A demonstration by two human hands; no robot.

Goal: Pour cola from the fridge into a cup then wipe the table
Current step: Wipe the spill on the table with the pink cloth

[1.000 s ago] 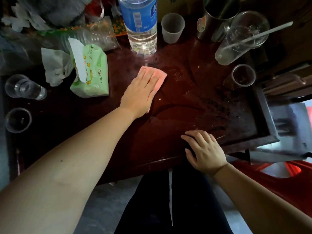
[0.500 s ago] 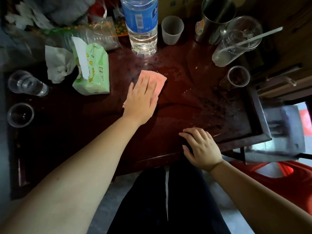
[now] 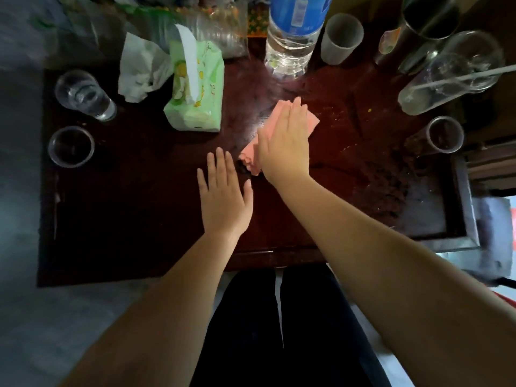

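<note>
A pink cloth (image 3: pixel 249 157) lies bunched on the dark red wooden table (image 3: pixel 139 208), near its middle. My right hand (image 3: pixel 284 143) lies flat on top of the cloth and presses it down, fingers pointing away from me. My left hand (image 3: pixel 223 194) rests flat on the bare tabletop just left of the cloth, fingers spread, holding nothing. A small cup (image 3: pixel 71 146) with dark contents stands at the left edge. Wet smears and crumbs mark the table's right side.
At the back stand a big water bottle (image 3: pixel 290 43), a white plastic cup (image 3: pixel 339 39) and a metal mug (image 3: pixel 427 18). A green tissue pack (image 3: pixel 198 90) and a clear glass (image 3: pixel 83 93) are on the left. A tipped clear cup (image 3: pixel 452 74) and a small glass (image 3: pixel 444 135) are on the right.
The left hand has come off the cloth and moved back toward me. The right hand left the table's front edge and now lies on the cloth, which has bunched up.
</note>
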